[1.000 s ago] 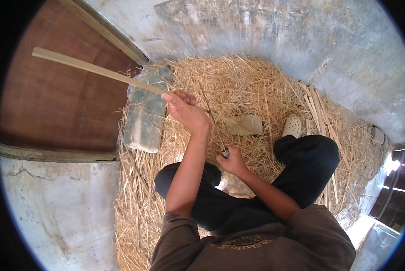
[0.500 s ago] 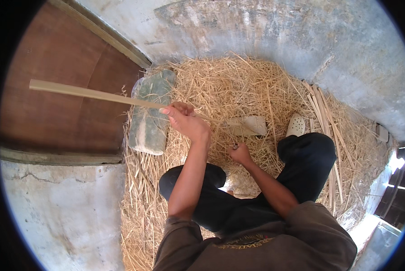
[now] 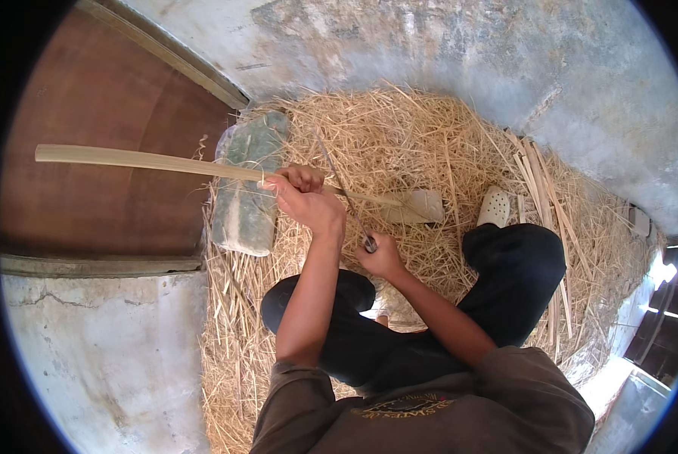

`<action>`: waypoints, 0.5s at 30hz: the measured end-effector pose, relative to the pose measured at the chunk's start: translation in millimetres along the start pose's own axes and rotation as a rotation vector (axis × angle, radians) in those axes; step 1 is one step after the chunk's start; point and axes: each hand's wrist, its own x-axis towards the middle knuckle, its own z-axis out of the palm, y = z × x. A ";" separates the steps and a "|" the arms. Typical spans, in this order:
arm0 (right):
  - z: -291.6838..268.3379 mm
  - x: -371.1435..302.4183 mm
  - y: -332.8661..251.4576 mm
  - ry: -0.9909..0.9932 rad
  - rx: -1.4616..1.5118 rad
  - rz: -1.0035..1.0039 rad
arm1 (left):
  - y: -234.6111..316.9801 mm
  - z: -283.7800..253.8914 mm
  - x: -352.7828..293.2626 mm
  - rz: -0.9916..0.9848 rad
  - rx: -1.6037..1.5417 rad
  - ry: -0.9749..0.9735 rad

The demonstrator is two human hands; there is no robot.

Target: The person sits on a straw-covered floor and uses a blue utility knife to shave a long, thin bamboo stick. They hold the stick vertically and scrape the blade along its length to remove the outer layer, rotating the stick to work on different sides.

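Note:
My left hand (image 3: 307,198) is closed around a long, pale bamboo strip (image 3: 150,161). The strip's wider end reaches out to the left, and its thinner end runs right to a pale block (image 3: 423,206) lying in the straw. In my right hand (image 3: 381,257) is a knife (image 3: 339,178), gripped by its handle. Its long, narrow dark blade points up and to the left, crossing the strip just right of my left hand. Whether the edge bites into the strip is too fine to make out.
Straw and shavings (image 3: 399,136) cover the floor. A greenish-grey slab (image 3: 249,204) lies at the left, under the strip, beside a brown door panel (image 3: 112,197). Long split strips (image 3: 543,189) lie at the right, near my cream clog (image 3: 494,206). A stained wall (image 3: 445,53) curves behind.
My right hand has moved left and slightly up, and the knife blade now shows across the strip. The strip's wide end has shifted slightly left and down, with its broad face turned more into view.

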 end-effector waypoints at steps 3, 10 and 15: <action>-8.1 9.4 31.7 0.015 0.010 0.180 | -0.2 -8.3 6.2 0.001 -0.039 -0.032; 8.9 8.4 4.7 0.018 0.020 0.122 | 0.4 1.3 -0.7 0.024 0.023 0.069; -1.1 18.5 31.7 0.039 0.075 0.323 | 3.1 -5.0 8.1 0.041 0.001 0.047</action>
